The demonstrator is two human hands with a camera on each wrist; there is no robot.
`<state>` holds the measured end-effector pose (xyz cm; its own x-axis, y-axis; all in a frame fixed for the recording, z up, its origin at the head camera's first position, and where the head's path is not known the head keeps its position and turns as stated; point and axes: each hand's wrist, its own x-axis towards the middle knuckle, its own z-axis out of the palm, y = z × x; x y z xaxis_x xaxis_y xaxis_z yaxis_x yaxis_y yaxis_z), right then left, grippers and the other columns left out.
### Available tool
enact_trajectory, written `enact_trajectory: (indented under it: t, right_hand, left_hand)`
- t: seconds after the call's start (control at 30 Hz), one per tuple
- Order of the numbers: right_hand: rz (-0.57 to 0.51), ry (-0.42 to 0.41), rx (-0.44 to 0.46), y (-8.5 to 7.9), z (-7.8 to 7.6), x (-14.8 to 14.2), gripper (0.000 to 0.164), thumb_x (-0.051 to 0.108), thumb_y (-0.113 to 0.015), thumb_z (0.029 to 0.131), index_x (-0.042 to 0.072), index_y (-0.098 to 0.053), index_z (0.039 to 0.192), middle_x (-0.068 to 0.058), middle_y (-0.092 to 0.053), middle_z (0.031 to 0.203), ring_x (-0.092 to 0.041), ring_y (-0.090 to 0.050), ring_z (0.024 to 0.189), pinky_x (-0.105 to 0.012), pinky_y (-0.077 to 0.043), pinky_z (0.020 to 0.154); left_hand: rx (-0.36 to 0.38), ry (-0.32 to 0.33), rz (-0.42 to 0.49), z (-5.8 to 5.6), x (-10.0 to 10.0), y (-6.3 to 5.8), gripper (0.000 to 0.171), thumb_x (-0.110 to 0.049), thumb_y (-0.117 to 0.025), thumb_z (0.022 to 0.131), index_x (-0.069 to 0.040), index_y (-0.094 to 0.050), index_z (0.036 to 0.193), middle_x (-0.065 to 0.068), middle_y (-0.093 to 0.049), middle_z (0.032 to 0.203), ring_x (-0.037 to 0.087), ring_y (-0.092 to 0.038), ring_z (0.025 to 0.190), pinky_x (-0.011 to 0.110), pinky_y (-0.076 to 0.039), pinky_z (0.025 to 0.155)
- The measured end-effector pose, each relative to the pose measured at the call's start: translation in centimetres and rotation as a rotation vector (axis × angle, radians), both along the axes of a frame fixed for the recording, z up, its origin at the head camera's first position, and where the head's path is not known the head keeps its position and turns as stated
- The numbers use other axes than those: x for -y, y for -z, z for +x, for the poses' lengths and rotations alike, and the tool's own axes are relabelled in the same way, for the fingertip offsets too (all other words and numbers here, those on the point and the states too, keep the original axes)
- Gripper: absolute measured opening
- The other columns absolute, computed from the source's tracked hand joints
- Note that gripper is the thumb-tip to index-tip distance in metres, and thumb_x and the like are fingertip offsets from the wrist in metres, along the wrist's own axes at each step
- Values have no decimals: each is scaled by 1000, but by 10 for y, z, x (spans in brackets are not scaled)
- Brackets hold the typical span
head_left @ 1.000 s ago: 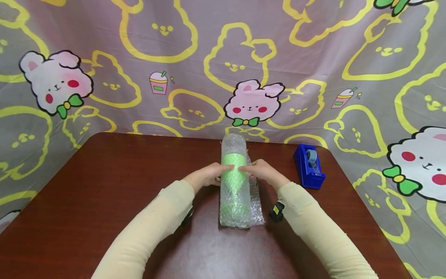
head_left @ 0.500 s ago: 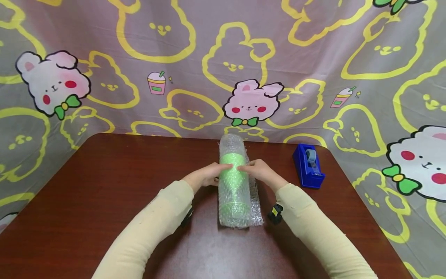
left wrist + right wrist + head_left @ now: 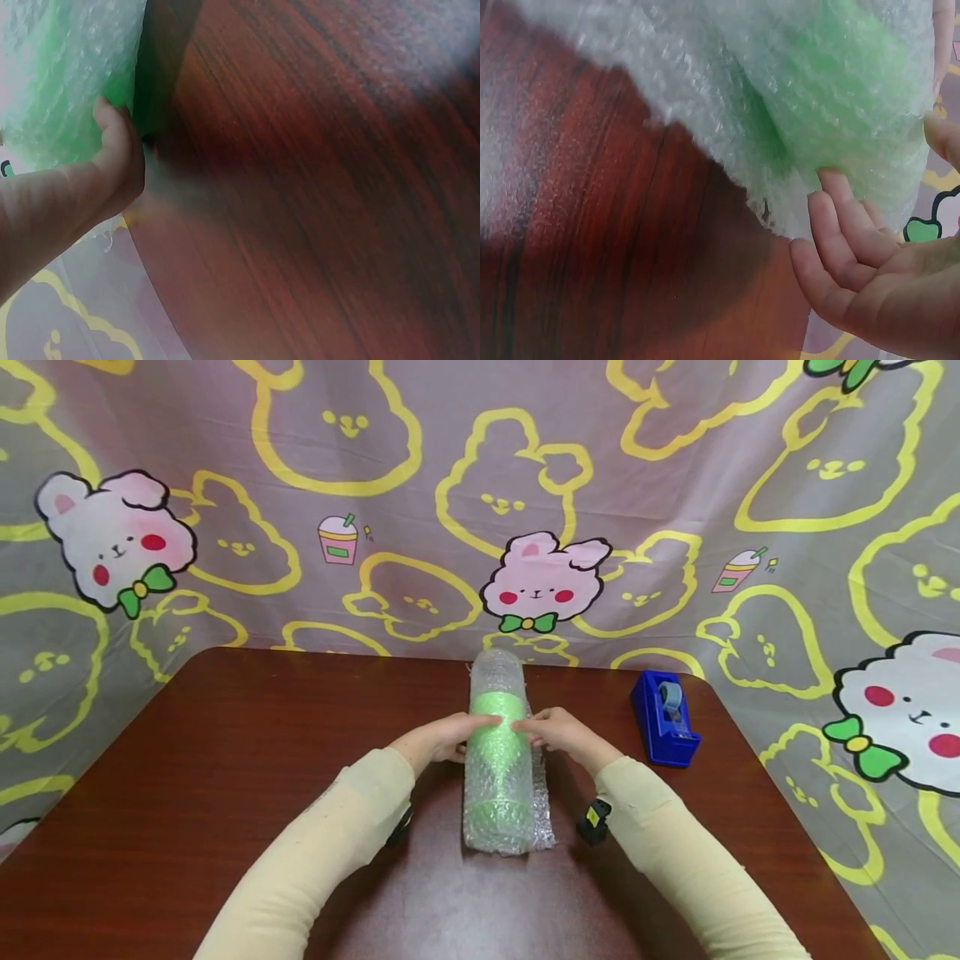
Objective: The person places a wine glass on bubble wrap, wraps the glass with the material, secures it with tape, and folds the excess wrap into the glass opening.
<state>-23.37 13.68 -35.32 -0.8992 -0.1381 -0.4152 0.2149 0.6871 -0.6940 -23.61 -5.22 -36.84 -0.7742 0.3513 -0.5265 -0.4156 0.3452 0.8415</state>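
Note:
A green cylinder wrapped in bubble wrap (image 3: 498,777) lies lengthwise on the brown table, a strip of loose wrap (image 3: 542,810) sticking out along its right side. My left hand (image 3: 450,735) holds it from the left, thumb on top and fingers down the far side, mostly hidden in the head view. On the other side my right hand (image 3: 561,732) has its thumb on the top of the roll. In the right wrist view its bent fingers (image 3: 832,232) meet the wrap just above the loose edge (image 3: 705,146).
A blue tape dispenser (image 3: 666,722) with a roll of tape stands at the right rear of the table (image 3: 285,760). Behind the table hangs a patterned cloth (image 3: 420,527). A small black device (image 3: 594,820) sits at the right wrist.
The wrapped cylinder has rolled slightly left under both hands. The loose strip of bubble wrap on its right shows narrower than before. The tape dispenser stays put.

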Motion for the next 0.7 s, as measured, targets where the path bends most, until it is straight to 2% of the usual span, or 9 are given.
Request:
enact_trajectory:
  t: [0.2,0.33,0.4,0.47,0.57,0.7]
  right_hand:
    - [-15,-14,-29,-1,0,0,47,38,-59,88,-1,-57,112,-9,-64,96,-22,-63,94,-41,-50,89]
    - [-7,-23,-56,-4,4,2,36,43,-61,86,8,-58,81,-1,-60,78,-21,-61,86,-39,-49,84]
    - [0,-25,-63,-4,5,4,41,46,-63,84,12,-50,65,3,-53,63,-20,-59,80,-37,-48,79]
    - [10,-21,-63,-4,5,5,46,48,-65,82,14,-44,57,5,-48,56,-19,-57,76,-36,-47,76]
    - [25,-9,-57,-4,5,7,45,49,-66,81,14,-48,57,4,-52,58,-18,-58,77,-36,-48,76]
    - [30,-9,-54,-4,4,7,38,46,-64,83,9,-64,75,-4,-67,85,-19,-62,88,-39,-51,82]
  left_hand:
    - [-2,5,-16,0,0,0,66,-44,-49,92,-5,-29,142,14,-42,139,27,-49,118,41,-43,98]
    - [-5,11,-22,0,1,1,69,-46,-48,92,-6,-28,143,13,-38,144,29,-45,124,44,-41,102]
    - [-17,27,-26,0,2,2,70,-47,-47,92,-6,-26,144,13,-33,148,32,-42,129,46,-40,103]
    - [-23,35,-28,0,4,3,71,-50,-45,92,-9,-23,146,13,-27,151,34,-39,132,48,-39,104]
    - [-17,30,-15,0,7,5,71,-53,-38,93,-11,-20,147,16,-28,150,35,-40,130,47,-40,103]
    - [1,-3,13,-1,8,6,66,-49,-36,94,-9,-24,145,21,-37,141,34,-47,120,43,-43,99]
